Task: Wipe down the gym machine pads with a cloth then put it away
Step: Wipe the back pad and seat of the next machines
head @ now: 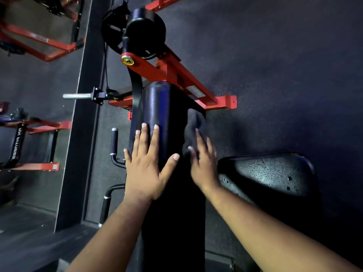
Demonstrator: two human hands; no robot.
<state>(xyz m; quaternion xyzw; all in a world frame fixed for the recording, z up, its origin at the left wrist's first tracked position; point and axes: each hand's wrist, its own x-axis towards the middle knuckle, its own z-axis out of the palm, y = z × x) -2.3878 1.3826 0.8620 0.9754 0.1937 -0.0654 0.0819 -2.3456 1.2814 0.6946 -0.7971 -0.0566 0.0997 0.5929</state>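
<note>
A dark rubber floor (275,55) with fine pale speckles is filling most of the view, running under a gym machine with a red steel frame (176,75). A long black roller pad (157,107) is lying along the middle of the picture, its vinyl skin catching a dull bluish sheen. The left hand (146,163) is resting flat on this pad, fingers straight and spread, thumb splayed to the right, gripping nothing. The right hand (202,160) is pressing a dark cloth (193,126) against the right side of the same pad; the fingers are lying over the cloth, blurred, and whether they are curling round it or only pushing on it cannot be told. The cloth is bunching up ahead of the fingertips, touching the pad's flank.

Just right of the roller pad, a second black pad (271,173) is showing a pebbled surface that is shining under the light. Beyond the roller pad, a black weight plate (141,28) is sitting at the far end of the frame, above a yellow-capped pivot (127,60). To the left, a chrome loading peg (77,96) is sticking out sideways, and black foam-gripped handles (114,142) are rising beside the pad. Along the left edge a dark upright post or wall edge (84,114) is dividing the floor from an area where more red-framed machines (39,42) are standing
</note>
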